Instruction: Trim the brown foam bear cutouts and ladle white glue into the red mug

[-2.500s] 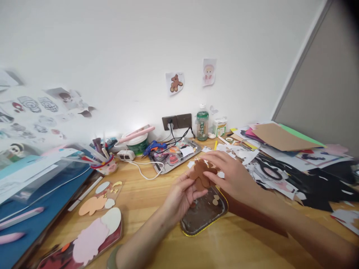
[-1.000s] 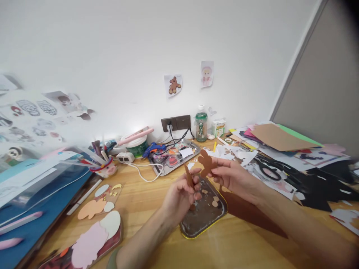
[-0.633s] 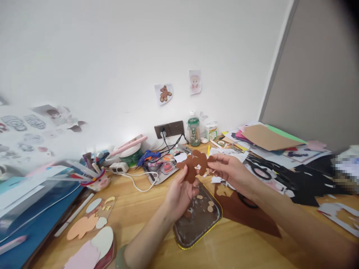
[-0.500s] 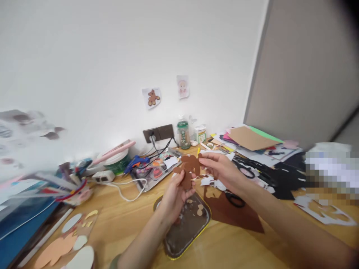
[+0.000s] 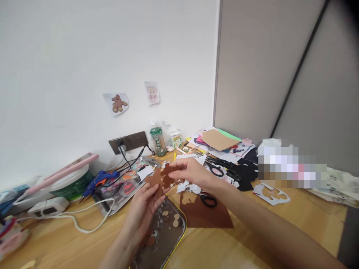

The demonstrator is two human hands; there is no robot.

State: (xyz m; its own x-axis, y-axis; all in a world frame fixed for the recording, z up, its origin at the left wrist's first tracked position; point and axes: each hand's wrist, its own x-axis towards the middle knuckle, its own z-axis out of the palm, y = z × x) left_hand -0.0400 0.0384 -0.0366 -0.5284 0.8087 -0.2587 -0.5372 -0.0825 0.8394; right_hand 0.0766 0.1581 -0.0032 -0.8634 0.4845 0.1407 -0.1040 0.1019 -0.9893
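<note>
"What is there?"
"A wooden desk (image 5: 213, 246) bearing a dark tray (image 5: 164, 243)."
"The step in hand?"
"The left hand (image 5: 140, 213) and right hand (image 5: 193, 173) apparently compare a lighter brown cut-out (image 5: 153, 179) with a darker brown cut-out (image 5: 167, 175), near the tray's far end; the next move calls for a light, steady grip."
"The fingers?"
"Nearly closed: the left's pinch the lighter piece, the right's the darker. Whether the pieces touch is unclear."

No readable text; characters on bottle (image 5: 157, 141) blurred
</note>
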